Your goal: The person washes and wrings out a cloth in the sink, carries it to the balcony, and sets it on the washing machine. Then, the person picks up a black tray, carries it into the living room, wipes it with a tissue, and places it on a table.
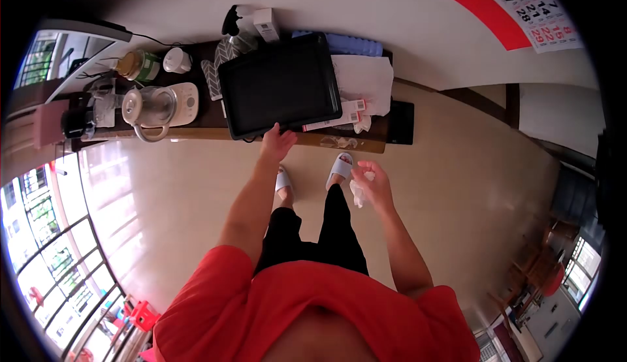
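Observation:
A black rectangular baking tray [281,88] lies over the middle of the dark table, its front edge by the table's near side. My left hand [279,144] is at that front edge, its thumb tip against the rim and its other fingers stretched out; it does not grip the tray. My right hand [375,183] is in the air over the floor, to the right of my feet. Its fingers are closed on a crumpled white tissue [358,193], which hangs down on the left side of the hand.
Left of the tray stand a glass kettle [157,106], a white lidded cup [177,60] and a jar [138,65]. Behind it are a spray bottle [240,35] and a small white box [266,24]. White paper [369,81] and flat red-and-white boxes [336,115] lie to the right.

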